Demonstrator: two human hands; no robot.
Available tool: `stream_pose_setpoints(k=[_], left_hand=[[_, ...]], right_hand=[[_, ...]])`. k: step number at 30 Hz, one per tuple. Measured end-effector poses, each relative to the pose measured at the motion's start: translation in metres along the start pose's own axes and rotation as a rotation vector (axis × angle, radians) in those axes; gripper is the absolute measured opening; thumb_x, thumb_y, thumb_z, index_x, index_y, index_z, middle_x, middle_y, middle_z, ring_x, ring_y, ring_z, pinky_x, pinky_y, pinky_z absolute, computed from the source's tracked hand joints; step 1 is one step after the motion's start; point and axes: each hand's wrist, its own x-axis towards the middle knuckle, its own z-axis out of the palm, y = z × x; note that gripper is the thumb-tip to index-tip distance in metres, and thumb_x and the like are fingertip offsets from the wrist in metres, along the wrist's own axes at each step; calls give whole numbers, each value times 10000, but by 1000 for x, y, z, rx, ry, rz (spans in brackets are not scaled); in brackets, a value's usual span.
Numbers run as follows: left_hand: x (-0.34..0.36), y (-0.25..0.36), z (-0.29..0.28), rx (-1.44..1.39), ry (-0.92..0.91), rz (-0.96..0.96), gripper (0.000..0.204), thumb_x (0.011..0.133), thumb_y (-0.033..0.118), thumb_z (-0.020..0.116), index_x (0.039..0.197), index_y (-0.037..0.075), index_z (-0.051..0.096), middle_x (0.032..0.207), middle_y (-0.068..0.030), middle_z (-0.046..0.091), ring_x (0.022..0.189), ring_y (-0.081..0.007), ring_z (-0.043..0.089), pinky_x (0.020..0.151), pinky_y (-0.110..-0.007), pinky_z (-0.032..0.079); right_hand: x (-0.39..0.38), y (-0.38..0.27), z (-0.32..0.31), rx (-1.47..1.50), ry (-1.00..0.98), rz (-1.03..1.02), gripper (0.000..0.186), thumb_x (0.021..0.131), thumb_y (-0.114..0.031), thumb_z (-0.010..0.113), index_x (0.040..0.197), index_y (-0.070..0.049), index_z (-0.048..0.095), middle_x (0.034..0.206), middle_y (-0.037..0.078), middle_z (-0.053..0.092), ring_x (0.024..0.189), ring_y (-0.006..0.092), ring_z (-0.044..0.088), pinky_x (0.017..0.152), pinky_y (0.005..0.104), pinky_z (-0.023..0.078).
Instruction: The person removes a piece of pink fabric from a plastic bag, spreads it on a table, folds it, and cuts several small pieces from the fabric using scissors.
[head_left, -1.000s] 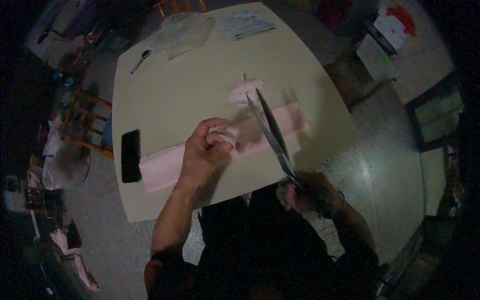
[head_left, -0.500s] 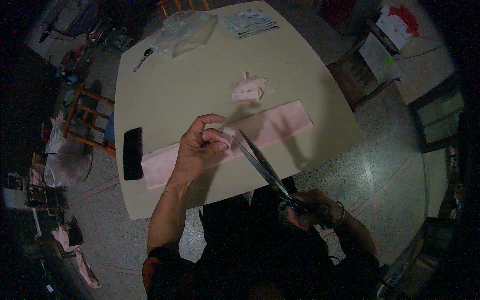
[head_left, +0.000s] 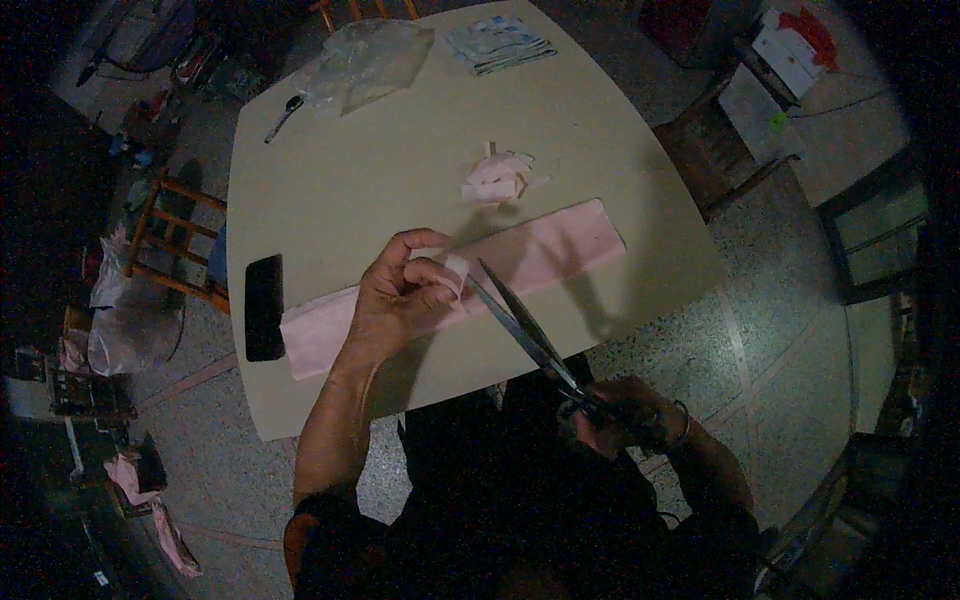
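Note:
My left hand (head_left: 398, 300) is closed over the long pink strip, pinching a small pale pink piece (head_left: 457, 270) between thumb and fingers. The long folded pink strip (head_left: 560, 240), cloth or paper, lies slantwise across the near part of the table and passes under that hand. Long scissors (head_left: 530, 335) are gripped by my right hand (head_left: 625, 415) just past the table's near edge. Their blades are slightly apart, with the tips close beside the small piece. The right fingers are dark and partly hidden around the handles.
Pink scraps (head_left: 498, 180) lie heaped beyond the strip on the pale table (head_left: 380, 190). A black phone (head_left: 264, 305) rests at the left edge. Farther back are a clear plastic bag (head_left: 370, 65), a dark-ended tool (head_left: 284, 118) and a folded printed sheet (head_left: 498, 45). Wooden chairs (head_left: 180, 235) flank the table.

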Motion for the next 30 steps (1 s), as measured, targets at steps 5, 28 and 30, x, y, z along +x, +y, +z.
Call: stream_pose_setpoints(k=[5, 28, 30], left_hand=[[-3, 8, 8, -26, -63, -91, 491, 804, -60, 667, 1241, 63, 482, 881, -60, 685, 871, -151, 647, 816, -307, 510], [82, 27, 9, 355, 57, -79, 213, 811, -50, 627, 1006, 36, 609, 810, -13, 596, 784, -122, 591, 736, -282, 508], [108, 36, 15, 459, 103, -68, 181, 833, 22, 650, 1013, 20, 632, 793, -8, 594, 779, -112, 583, 740, -278, 504]], right_hand=[[4, -20, 13, -146, 20, -25, 605, 904, -599, 467, 834, -14, 603, 693, 87, 593, 544, 158, 545, 484, 277, 428], [-33, -39, -6, -248, 224, -617, 565, 931, -507, 498, 1002, 46, 593, 689, 84, 602, 490, 155, 535, 409, 283, 413], [-24, -22, -30, 17, 138, -593, 495, 933, -452, 525, 974, 37, 589, 665, 70, 586, 490, 143, 528, 409, 273, 409]])
